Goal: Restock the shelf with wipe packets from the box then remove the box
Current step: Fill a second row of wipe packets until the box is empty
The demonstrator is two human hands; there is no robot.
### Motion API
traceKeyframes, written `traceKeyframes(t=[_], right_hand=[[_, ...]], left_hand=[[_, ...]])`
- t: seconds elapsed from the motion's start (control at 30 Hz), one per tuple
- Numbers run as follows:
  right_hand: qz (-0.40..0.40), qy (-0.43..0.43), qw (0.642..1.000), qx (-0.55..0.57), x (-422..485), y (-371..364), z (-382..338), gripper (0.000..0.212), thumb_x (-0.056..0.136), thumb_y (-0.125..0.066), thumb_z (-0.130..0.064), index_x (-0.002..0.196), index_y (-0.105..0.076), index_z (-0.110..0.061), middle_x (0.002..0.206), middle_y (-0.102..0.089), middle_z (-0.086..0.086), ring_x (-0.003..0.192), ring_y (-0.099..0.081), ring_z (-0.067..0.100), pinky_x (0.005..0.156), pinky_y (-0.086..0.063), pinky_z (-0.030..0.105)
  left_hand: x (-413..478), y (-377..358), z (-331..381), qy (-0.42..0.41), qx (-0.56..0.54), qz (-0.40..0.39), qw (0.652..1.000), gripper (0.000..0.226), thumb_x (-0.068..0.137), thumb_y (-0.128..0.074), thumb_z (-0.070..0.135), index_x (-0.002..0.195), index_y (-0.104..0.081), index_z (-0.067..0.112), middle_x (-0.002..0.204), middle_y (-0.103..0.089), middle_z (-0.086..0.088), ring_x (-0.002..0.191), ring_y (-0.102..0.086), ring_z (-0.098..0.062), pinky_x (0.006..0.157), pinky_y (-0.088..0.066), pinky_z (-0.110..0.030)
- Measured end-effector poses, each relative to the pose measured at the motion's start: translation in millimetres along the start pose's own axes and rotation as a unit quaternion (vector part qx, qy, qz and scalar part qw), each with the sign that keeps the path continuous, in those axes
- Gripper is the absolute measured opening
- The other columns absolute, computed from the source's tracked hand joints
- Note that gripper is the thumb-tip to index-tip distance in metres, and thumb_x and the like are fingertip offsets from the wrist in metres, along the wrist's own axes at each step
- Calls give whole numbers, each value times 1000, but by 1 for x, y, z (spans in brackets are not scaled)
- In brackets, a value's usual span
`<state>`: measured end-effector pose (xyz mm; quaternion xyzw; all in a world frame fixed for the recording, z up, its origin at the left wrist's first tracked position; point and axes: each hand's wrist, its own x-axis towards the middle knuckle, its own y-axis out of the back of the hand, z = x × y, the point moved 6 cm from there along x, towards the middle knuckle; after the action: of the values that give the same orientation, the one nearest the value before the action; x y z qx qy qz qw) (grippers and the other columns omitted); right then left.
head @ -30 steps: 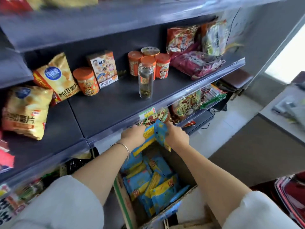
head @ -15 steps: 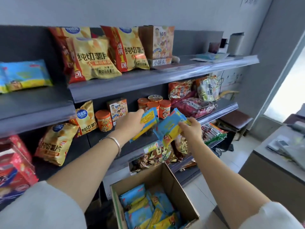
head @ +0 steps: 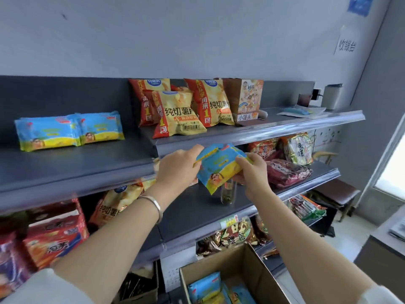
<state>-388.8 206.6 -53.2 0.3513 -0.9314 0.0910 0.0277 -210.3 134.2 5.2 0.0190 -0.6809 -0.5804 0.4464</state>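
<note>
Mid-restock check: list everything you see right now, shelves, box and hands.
shelf packets: two stacks, blue-yellow, top shelf left
held packets: small bundle, blue-yellow, between both hands
box: one, brown, open, bottom of view
box packets: several, blue-yellow, inside box
chip bags: several, yellow-red, top shelf centre
carton: one, brown-orange, right of chip bags
jar: one, clear, middle shelf, behind held packets
left hand: grips held packets' left edge
right hand: grips their right side

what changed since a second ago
The left hand and right hand lifted their wipe packets from the box up to the top shelf edge and brought them together. The box and the shelved packets stayed put.
</note>
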Motion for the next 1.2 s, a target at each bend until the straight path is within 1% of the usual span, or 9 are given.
traceKeyframes(t=[0.1, 0.23, 0.4, 0.57, 0.67, 0.83, 1.03, 1.1, 1.2], right_hand=[[-20, -28, 997, 66, -21, -49, -4, 27, 92, -57, -12, 117, -52, -5, 103, -61, 18, 86, -66, 28, 56, -57, 31], [-52, -39, 989, 133, -48, -111, -15, 23, 94, -56, -9, 116, -52, -3, 97, -62, 15, 76, -65, 21, 55, -56, 30], [-111, -45, 980, 159, -80, -182, -18, 28, 94, -56, -10, 121, -51, -3, 94, -63, 13, 76, -66, 20, 64, -59, 34], [-158, -61, 968, 186, -104, -237, -15, 28, 94, -56, -11, 121, -53, -4, 88, -65, 10, 76, -65, 20, 75, -57, 38], [-176, -68, 963, 192, -110, -263, -16, 25, 95, -56, -12, 118, -54, -6, 90, -66, 10, 78, -67, 20, 68, -59, 34], [-205, -62, 957, 196, -105, -304, -19, 22, 95, -55, -11, 116, -54, -6, 84, -65, 8, 71, -67, 16, 58, -56, 28], [-257, -48, 943, 207, -74, -345, -27, 32, 92, -55, -2, 123, -51, -4, 107, -65, 17, 85, -69, 24, 65, -58, 34], [-265, -34, 945, 189, -60, -355, -31, 31, 91, -54, 1, 121, -53, -2, 105, -66, 17, 83, -69, 24, 64, -58, 34], [-251, -14, 957, 148, -32, -364, -35, 23, 92, -53, 2, 114, -57, -2, 103, -67, 14, 86, -69, 23, 68, -59, 36]], left_hand=[[-18, 24, -36, -22, -79, 3, 997, 44, 93, -54, 28, 136, -47, 29, 125, -61, 5, 113, -56, -19, 83, -45, -32], [-39, 49, -89, -56, -103, -8, 993, 43, 94, -51, 35, 136, -49, 27, 144, -44, 7, 135, -37, -14, 108, -32, -36], [-62, 84, -152, -37, -112, -8, 993, 45, 91, -59, 21, 135, -50, 27, 144, -41, 4, 134, -35, -18, 105, -35, -43], [-79, 114, -212, 78, -207, -2, 975, 71, 76, -75, 34, 136, -37, 31, 135, -43, 6, 124, -42, -15, 100, -41, -41], [-82, 121, -236, 126, -232, -16, 964, 88, 75, -77, 33, 146, -24, 26, 145, -36, 1, 131, -37, -16, 103, -34, -29], [-81, 117, -280, 223, -294, -20, 929, 104, 71, -79, 37, 151, -13, 21, 151, -32, 1, 135, -35, -18, 111, -33, -39], [-63, 126, -314, 261, -374, 44, 889, 70, 83, -71, 23, 141, -31, 22, 129, -51, 4, 114, -53, -16, 95, -46, -35], [-51, 127, -324, 272, -382, 70, 880, 60, 86, -67, 17, 137, -34, 20, 125, -53, 2, 111, -55, -17, 94, -48, -37], [-36, 127, -342, 312, -398, 137, 852, 41, 90, -62, 11, 123, -39, 13, 108, -56, 2, 99, -59, -18, 78, -52, -34]])
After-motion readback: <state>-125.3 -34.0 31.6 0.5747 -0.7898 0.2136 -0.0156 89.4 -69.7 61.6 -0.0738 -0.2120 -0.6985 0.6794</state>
